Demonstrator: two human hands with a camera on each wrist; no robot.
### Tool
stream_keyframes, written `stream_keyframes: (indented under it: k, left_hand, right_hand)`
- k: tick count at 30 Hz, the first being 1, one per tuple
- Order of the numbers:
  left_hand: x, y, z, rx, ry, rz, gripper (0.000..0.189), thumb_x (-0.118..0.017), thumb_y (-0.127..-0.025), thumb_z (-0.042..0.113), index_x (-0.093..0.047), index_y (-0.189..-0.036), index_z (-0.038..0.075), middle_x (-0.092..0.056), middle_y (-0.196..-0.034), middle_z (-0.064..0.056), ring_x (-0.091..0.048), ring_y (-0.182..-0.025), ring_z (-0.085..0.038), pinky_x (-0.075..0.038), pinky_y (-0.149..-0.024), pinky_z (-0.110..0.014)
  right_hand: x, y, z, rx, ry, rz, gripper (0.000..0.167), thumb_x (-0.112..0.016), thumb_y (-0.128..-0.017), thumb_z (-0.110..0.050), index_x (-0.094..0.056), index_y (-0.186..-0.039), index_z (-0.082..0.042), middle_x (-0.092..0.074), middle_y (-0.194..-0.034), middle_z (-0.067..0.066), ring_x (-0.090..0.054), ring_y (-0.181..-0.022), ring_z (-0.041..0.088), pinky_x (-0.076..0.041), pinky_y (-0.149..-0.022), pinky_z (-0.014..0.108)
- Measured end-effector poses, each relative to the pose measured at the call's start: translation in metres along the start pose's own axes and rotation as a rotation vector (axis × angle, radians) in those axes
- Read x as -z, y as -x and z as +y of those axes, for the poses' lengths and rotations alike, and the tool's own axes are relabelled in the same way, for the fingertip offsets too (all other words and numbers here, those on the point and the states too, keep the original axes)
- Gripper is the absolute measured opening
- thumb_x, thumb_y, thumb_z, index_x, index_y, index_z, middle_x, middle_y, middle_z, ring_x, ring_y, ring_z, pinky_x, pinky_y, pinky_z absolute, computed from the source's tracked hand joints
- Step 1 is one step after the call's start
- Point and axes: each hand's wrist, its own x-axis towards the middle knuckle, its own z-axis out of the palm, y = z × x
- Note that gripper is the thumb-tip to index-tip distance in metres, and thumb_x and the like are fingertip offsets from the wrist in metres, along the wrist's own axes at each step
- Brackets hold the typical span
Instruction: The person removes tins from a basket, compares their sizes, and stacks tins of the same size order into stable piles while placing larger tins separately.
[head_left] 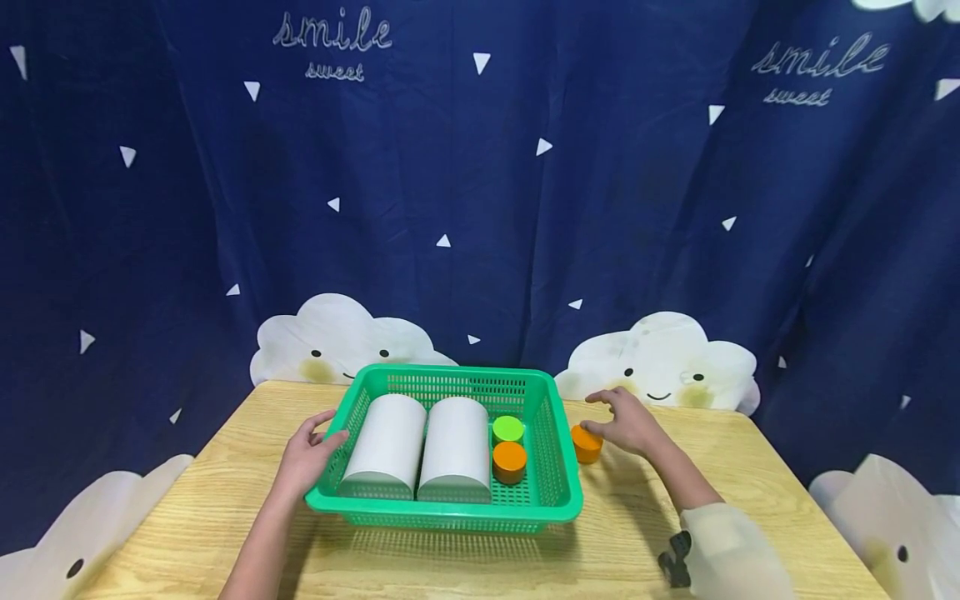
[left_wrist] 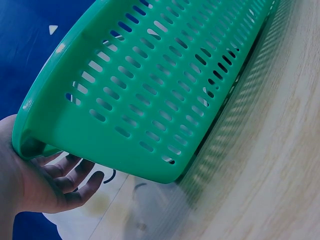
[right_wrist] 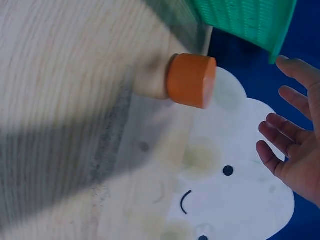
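Note:
A green plastic basket [head_left: 450, 515] stands on the wooden table, and my left hand [head_left: 306, 454] grips its left rim. In the left wrist view the fingers [left_wrist: 80, 187] curl beneath the rim while the thumb is hidden behind it. Inside the basket lie two white half-round blocks [head_left: 386, 442], a lime-green cylinder [head_left: 507, 428] and an orange cylinder [head_left: 509, 463]. A second orange cylinder [right_wrist: 191, 81] rests on the table just right of the basket. Over that one hovers my right hand [head_left: 626, 423], fingers spread and loosely bent, with a gap between it and the cylinder in the right wrist view.
The light wooden table [head_left: 720, 500] extends to both sides of the basket. Behind it hangs a dark blue curtain [head_left: 450, 183] printed with white triangles and smiling clouds. A pale sleeve [head_left: 731, 546] covers the right forearm.

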Motion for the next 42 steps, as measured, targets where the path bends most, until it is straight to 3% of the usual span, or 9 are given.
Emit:
stream_keyframes:
  k: [23,36,42]
  left_hand:
    - [0.001,0.001,0.002,0.0,-0.02,-0.001,0.057,-0.054,-0.094,0.028,-0.033,-0.141,0.002,-0.052,-0.123,-0.032,-0.063,-0.088,-0.021,-0.055,-0.069,-0.036]
    - [0.001,0.001,0.001,0.005,-0.015,0.0,0.057,-0.054,-0.094,0.028,-0.033,-0.141,0.002,-0.052,-0.123,-0.031,-0.062,-0.089,-0.022,-0.054,-0.069,-0.035]
    - [0.001,0.001,0.001,0.006,-0.012,-0.006,0.057,-0.053,-0.095,0.028,-0.033,-0.141,0.002,-0.052,-0.124,-0.031,-0.063,-0.09,-0.023,-0.054,-0.069,-0.035]
  right_hand:
    - [0.02,0.004,-0.053,0.094,-0.045,-0.061,0.045,-0.071,-0.081,-0.034,-0.063,-0.116,-0.008,-0.057,-0.114,0.016,-0.056,-0.098,0.031,-0.05,-0.08,0.043]
    - [0.002,0.003,-0.079,0.207,-0.055,-0.098,0.04,-0.075,-0.078,-0.031,-0.066,-0.111,-0.011,-0.06,-0.105,0.011,-0.055,-0.091,0.025,-0.047,-0.074,0.032]
    - [-0.01,0.003,-0.088,0.228,-0.073,-0.119,0.039,-0.076,-0.076,-0.029,-0.067,-0.109,-0.011,-0.06,-0.106,0.004,-0.054,-0.09,0.018,-0.048,-0.077,0.033]
